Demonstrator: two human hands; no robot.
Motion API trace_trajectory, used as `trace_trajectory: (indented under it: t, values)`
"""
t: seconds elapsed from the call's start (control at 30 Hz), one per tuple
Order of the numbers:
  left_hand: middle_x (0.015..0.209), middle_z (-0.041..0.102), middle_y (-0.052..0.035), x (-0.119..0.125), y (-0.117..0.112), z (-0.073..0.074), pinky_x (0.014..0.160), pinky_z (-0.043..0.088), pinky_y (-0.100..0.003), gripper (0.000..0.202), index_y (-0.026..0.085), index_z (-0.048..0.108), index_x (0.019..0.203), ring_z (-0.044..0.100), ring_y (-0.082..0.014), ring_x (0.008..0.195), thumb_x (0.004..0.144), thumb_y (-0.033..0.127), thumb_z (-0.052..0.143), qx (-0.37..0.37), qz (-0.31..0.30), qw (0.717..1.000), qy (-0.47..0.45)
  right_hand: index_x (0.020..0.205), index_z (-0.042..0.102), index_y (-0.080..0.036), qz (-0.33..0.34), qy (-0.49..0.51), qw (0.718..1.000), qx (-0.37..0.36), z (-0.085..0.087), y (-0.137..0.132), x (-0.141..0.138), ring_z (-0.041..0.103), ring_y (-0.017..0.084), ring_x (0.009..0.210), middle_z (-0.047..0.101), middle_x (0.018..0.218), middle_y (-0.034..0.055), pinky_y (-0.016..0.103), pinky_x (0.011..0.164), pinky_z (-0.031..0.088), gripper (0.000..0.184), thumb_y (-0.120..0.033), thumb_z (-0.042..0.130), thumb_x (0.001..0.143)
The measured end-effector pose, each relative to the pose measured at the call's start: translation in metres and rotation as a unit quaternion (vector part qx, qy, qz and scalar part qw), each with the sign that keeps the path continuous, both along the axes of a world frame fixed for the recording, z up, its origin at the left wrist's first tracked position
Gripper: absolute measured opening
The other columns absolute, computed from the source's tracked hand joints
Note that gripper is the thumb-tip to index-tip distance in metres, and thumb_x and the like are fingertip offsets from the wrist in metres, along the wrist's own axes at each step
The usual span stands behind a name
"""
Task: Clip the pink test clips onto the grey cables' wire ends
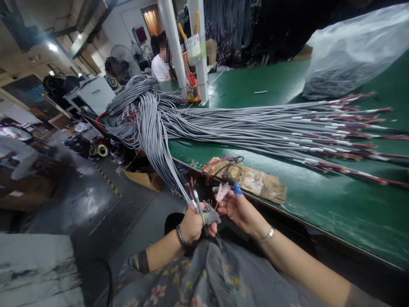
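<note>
My left hand (194, 224) is closed around a few grey cables (197, 205) at the edge of the bench, its thumb in a grey cover. Thin coloured wires (209, 206) fan out from the cable ends above the thumb. Beside them is my right hand (238, 209), with blue tape on the thumb and a pale, blurred cover on a finger. Its thumb stands away from the partly curled fingers, which are close to an orange wire; whether they touch it is unclear. A large bundle of grey cables (223, 121) lies along the bench, its stripped ends at the right.
A worn wooden board (255, 183) with red and black leads lies at the front edge of the green bench (351, 221). A clear plastic bag (354, 55) sits at the back right. White posts (200, 81) rise behind the cables. A cardboard box (143, 172) stands on the floor.
</note>
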State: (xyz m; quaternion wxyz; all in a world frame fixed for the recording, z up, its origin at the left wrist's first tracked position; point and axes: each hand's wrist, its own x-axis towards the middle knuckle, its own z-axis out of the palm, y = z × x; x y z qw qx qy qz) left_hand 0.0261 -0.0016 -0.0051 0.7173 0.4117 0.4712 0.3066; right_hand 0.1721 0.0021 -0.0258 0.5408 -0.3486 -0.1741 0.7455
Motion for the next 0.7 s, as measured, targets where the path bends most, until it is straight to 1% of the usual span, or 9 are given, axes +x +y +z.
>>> trace_trajectory:
  t: [0.07, 0.2, 0.27, 0.37, 0.43, 0.5, 0.6, 0.63, 0.7]
  values:
    - [0.039, 0.055, -0.0005, -0.002, -0.005, 0.001, 0.033, 0.034, -0.021, 0.036, 0.014, 0.057, 0.056, 0.045, -0.0095, 0.029, 0.053, 0.046, 0.075, 0.016, 0.02, 1.0, -0.001, 0.076, 0.066, -0.02, 0.009, 0.001, 1.0, 0.007, 0.0, -0.001, 0.0, 0.052, 0.014, 0.058, 0.062, 0.07, 0.003, 0.027, 0.055, 0.045, 0.044, -0.063, 0.068, 0.068]
    - [0.039, 0.053, 0.0006, 0.0, -0.009, 0.003, 0.034, 0.037, -0.022, 0.039, 0.015, 0.055, 0.057, 0.046, -0.0097, 0.031, 0.054, 0.049, 0.074, 0.034, 0.075, 0.996, -0.015, 0.077, 0.067, -0.02, -0.028, -0.02, 0.999, 0.019, -0.003, -0.001, -0.001, 0.051, 0.012, 0.059, 0.061, 0.068, 0.0002, 0.025, 0.056, 0.045, 0.034, -0.052, 0.075, 0.066]
    - [0.039, 0.053, 0.001, 0.003, -0.008, 0.003, 0.035, 0.037, -0.022, 0.041, 0.015, 0.055, 0.058, 0.046, -0.0095, 0.031, 0.054, 0.051, 0.075, 0.036, 0.088, 0.995, -0.02, 0.077, 0.067, -0.02, -0.04, -0.021, 0.999, 0.01, -0.003, -0.001, -0.001, 0.051, 0.012, 0.059, 0.061, 0.068, -0.0003, 0.025, 0.055, 0.044, 0.034, -0.05, 0.077, 0.064]
    - [0.04, 0.054, 0.0006, 0.007, -0.006, 0.004, 0.035, 0.038, -0.021, 0.043, 0.014, 0.056, 0.058, 0.046, -0.0091, 0.032, 0.053, 0.052, 0.075, 0.034, 0.097, 0.994, -0.026, 0.074, 0.066, -0.02, -0.042, -0.027, 0.999, 0.004, 0.0, 0.0, -0.002, 0.05, 0.012, 0.058, 0.061, 0.067, 0.0003, 0.026, 0.054, 0.043, 0.038, -0.054, 0.077, 0.061]
    - [0.04, 0.054, 0.0007, 0.009, -0.005, 0.005, 0.034, 0.037, -0.021, 0.043, 0.014, 0.056, 0.058, 0.045, -0.0089, 0.032, 0.052, 0.051, 0.076, 0.03, 0.101, 0.994, -0.03, 0.072, 0.064, -0.02, -0.044, -0.05, 0.998, 0.011, 0.002, 0.0, -0.002, 0.048, 0.012, 0.056, 0.059, 0.066, 0.0002, 0.026, 0.054, 0.042, 0.041, -0.056, 0.078, 0.059]
    - [0.039, 0.054, 0.0008, 0.01, -0.004, 0.006, 0.033, 0.037, -0.021, 0.043, 0.014, 0.056, 0.058, 0.045, -0.0089, 0.031, 0.052, 0.051, 0.076, 0.025, 0.104, 0.994, -0.033, 0.067, 0.062, -0.02, -0.067, -0.093, 0.993, 0.022, 0.002, -0.001, -0.002, 0.045, 0.012, 0.054, 0.056, 0.06, -0.0007, 0.027, 0.053, 0.04, 0.044, -0.06, 0.077, 0.058]
    - [0.039, 0.054, 0.0003, 0.011, -0.003, 0.007, 0.033, 0.037, -0.021, 0.042, 0.014, 0.056, 0.058, 0.045, -0.0093, 0.031, 0.054, 0.051, 0.075, 0.022, 0.102, 0.994, -0.036, 0.06, 0.061, -0.02, -0.111, -0.156, 0.98, 0.046, -0.001, -0.002, -0.002, 0.043, 0.013, 0.054, 0.052, 0.055, -0.0005, 0.028, 0.055, 0.038, 0.05, -0.069, 0.067, 0.063]
    - [0.039, 0.054, 0.0, 0.011, -0.002, 0.007, 0.033, 0.037, -0.022, 0.042, 0.014, 0.056, 0.058, 0.045, -0.0094, 0.031, 0.054, 0.051, 0.075, 0.024, 0.1, 0.994, -0.036, 0.061, 0.061, -0.02, -0.109, -0.155, 0.98, 0.051, -0.002, -0.002, -0.002, 0.044, 0.014, 0.055, 0.053, 0.056, 0.0001, 0.029, 0.056, 0.039, 0.051, -0.071, 0.064, 0.064]
    - [0.039, 0.054, -0.0001, 0.012, -0.002, 0.006, 0.034, 0.038, -0.022, 0.042, 0.014, 0.056, 0.057, 0.045, -0.0093, 0.031, 0.054, 0.051, 0.075, 0.027, 0.097, 0.994, -0.037, 0.067, 0.065, -0.02, -0.077, -0.114, 0.989, 0.046, -0.004, 0.001, -0.003, 0.047, 0.015, 0.058, 0.058, 0.061, 0.0016, 0.03, 0.058, 0.041, 0.051, -0.071, 0.064, 0.064]
